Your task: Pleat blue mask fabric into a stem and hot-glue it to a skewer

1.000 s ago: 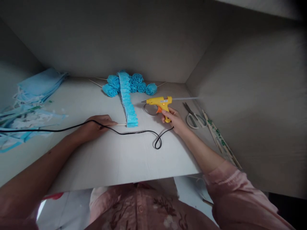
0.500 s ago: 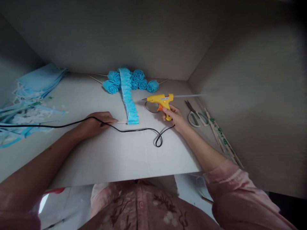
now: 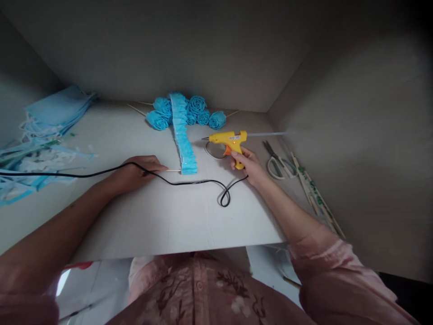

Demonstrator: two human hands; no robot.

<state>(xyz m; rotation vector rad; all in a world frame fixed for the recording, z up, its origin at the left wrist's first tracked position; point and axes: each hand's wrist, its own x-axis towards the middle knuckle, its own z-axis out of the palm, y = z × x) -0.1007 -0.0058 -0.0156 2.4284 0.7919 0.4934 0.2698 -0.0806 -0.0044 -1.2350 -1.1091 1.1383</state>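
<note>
My right hand grips the handle of a yellow hot glue gun, its nozzle pointing left towards a pleated blue strip. A clear glue stick sticks out of the gun's back. My left hand rests on the white table and pinches a thin wooden stick whose tip meets the near end of the blue strip. The gun's black cord runs over my left hand and loops on the table between my hands.
Several blue rolled roses on sticks lie at the back around the strip. White-handled scissors and wrapped wooden sticks lie to the right by the wall. Blue face masks and cut scraps are piled at the left.
The glue gun in my right hand has shifted slightly to the right. My left hand keeps the stick against the strip; the view has drifted a little.
</note>
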